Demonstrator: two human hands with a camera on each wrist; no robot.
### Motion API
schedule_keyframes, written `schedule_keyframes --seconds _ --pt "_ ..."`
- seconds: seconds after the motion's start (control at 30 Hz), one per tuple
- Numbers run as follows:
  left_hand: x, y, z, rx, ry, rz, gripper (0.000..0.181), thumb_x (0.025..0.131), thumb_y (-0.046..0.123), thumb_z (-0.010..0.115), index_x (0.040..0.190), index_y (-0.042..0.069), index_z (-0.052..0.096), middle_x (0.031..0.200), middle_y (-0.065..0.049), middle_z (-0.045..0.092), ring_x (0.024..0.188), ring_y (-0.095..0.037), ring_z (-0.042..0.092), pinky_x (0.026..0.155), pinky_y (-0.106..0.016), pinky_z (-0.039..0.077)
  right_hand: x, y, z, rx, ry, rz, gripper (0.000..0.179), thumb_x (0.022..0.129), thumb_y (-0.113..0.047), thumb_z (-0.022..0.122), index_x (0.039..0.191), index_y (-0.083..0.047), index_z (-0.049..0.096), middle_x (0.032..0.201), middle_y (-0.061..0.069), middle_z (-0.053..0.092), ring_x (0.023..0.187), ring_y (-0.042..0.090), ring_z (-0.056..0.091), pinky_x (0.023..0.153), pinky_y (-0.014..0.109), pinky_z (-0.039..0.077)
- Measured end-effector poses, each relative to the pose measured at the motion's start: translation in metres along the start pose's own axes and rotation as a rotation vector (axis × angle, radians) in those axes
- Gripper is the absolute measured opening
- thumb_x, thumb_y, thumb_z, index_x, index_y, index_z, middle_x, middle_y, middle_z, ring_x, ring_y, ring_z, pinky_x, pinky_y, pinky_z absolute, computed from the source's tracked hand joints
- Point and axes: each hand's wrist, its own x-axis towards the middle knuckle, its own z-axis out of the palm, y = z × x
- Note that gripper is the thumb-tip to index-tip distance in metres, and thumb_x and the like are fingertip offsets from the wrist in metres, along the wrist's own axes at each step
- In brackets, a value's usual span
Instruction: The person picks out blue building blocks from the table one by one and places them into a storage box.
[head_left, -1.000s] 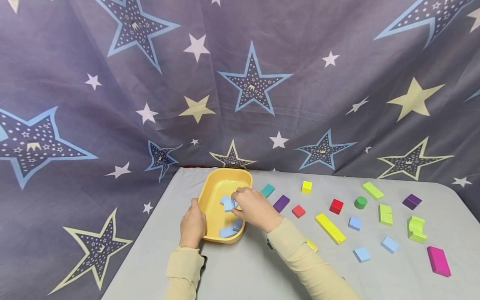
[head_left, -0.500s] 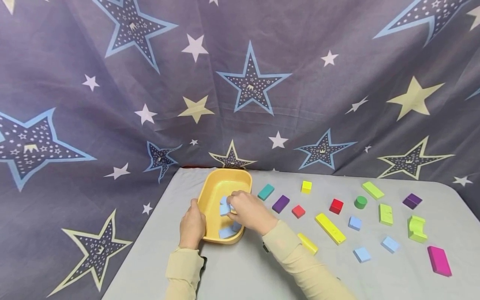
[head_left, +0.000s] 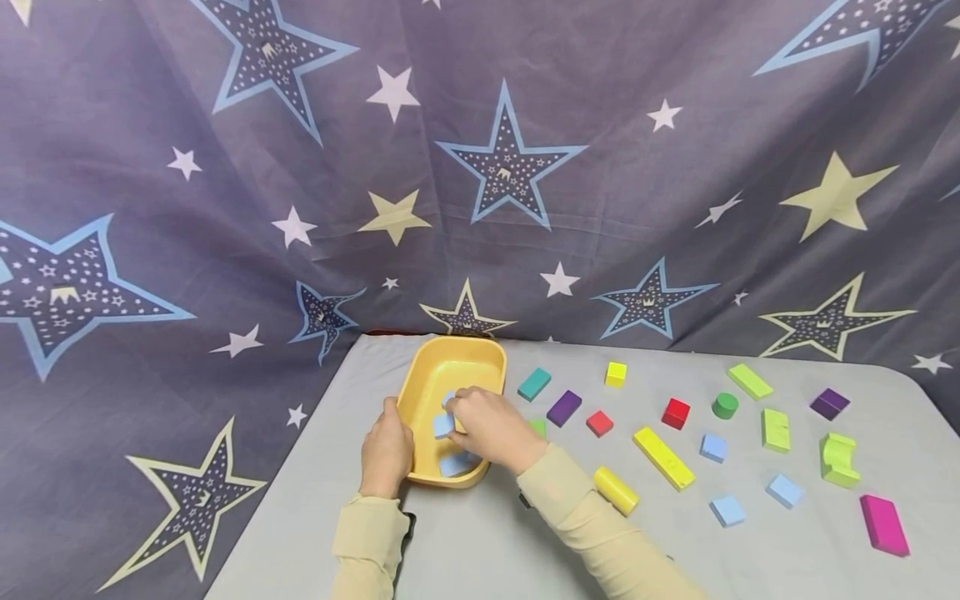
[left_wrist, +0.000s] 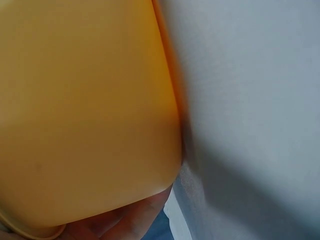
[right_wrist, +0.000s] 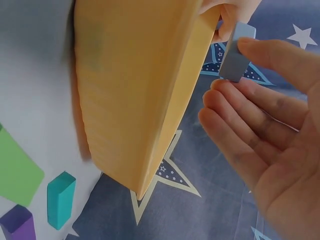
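A yellow plastic bin [head_left: 420,379] stands on the grey-covered table. My left hand [head_left: 386,452] grips its near left side, the thumb at the rim; in the left wrist view the bin's wall [left_wrist: 90,100] hides most of that hand. Over the bin, my right hand [head_left: 495,429] pinches a light blue block [right_wrist: 237,55] between thumb and index finger, its other fingers [right_wrist: 230,132] extended. A blue block [head_left: 454,464] lies at the near end inside the bin. Another blue block [head_left: 448,398] shows just beyond the right fingertips, partly hidden.
Right of the bin lie scattered blocks: teal [head_left: 534,384], purple [head_left: 564,408], red [head_left: 676,413], long yellow [head_left: 663,458], a yellow cylinder [head_left: 616,490], several blue and green ones, and a magenta block [head_left: 884,525]. A starry curtain [head_left: 600,208] hangs behind the table.
My right hand has shifted slightly left and nearer to me with the blue block. The teal block, yellow cylinder and part of a green block have come into sight. The left hand stays on the bin.
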Motion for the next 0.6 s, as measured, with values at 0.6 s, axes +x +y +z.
schedule_keyframes --seconds 0.6 --pt "0.0002 -0.0019 0.0009 -0.006 0.019 0.02 0.035 0.099 0.005 0.041 0.133 -0.003 0.042 0.103 -0.028 0.067 0.087 -0.049 0.066 0.075 -0.058 0.051 0.004 -0.0087 0.0085 -0.011 -0.019 -0.002 0.016 0.083 -0.026 0.08 0.087 -0.013 0.071 0.083 -0.004 0.063 0.073 0.008 0.057 0.067 0.023 0.051"
